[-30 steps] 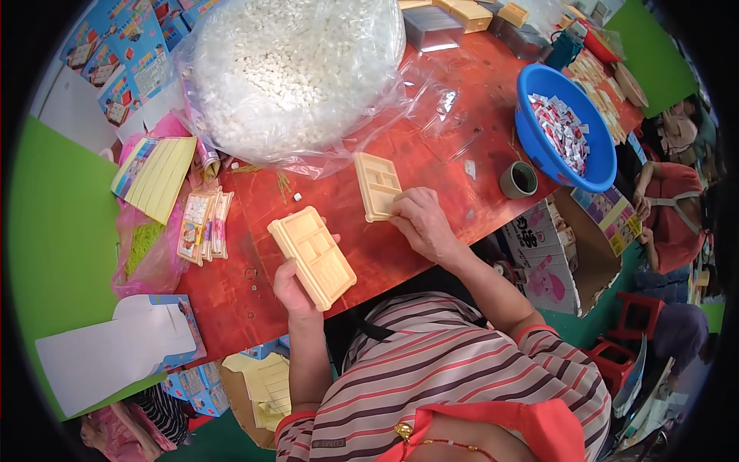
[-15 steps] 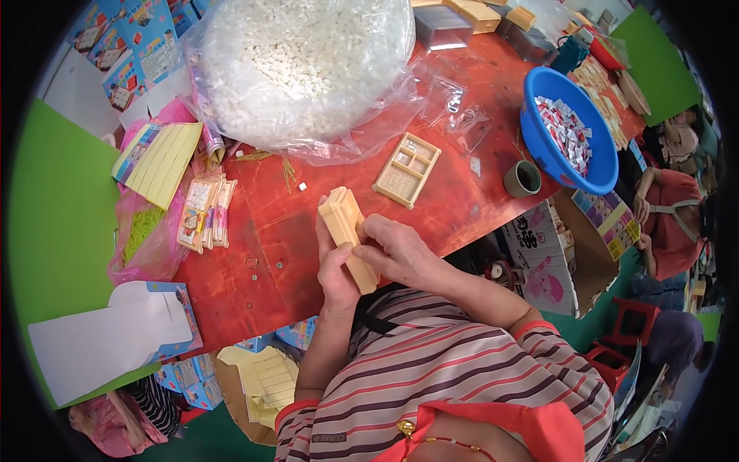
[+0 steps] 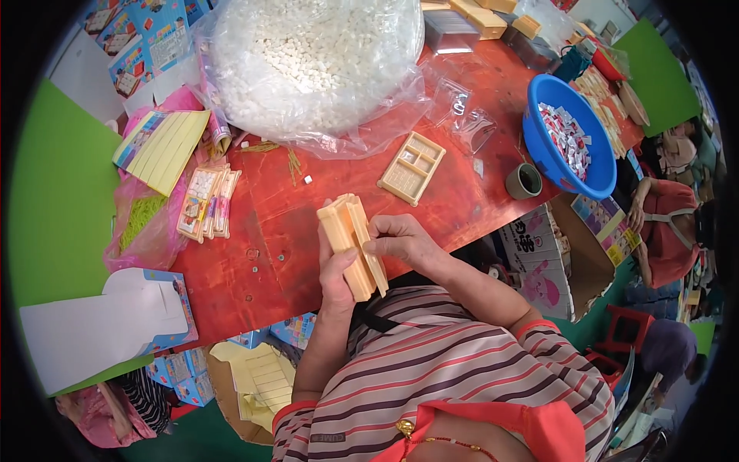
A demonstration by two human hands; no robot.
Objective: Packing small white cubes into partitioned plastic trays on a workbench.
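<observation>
a red-topped work table (image 3: 262,254) is seen from above, crowded with packing stock. a pale beige plastic compartment tray with its matching part (image 3: 352,245) is held edge-up over the near table edge, just in front of the striped shirt. the left hand (image 3: 336,271) is closed around the lower half from behind; the right hand (image 3: 400,240) is pinched onto the upper right edge, fingers curled. a second beige compartment tray (image 3: 412,167) lies flat on the table beyond, apart from both hands. further out: a large clear bag of small white pieces (image 3: 315,61), a blue round basin of red-and-white sachets (image 3: 566,138), a small grey cup (image 3: 523,181), yellow lined sheets (image 3: 165,146). judgement: the two halves are best kept aligned along the long edges, with pressure applied evenly from both hands so that nothing slips sideways.
</observation>
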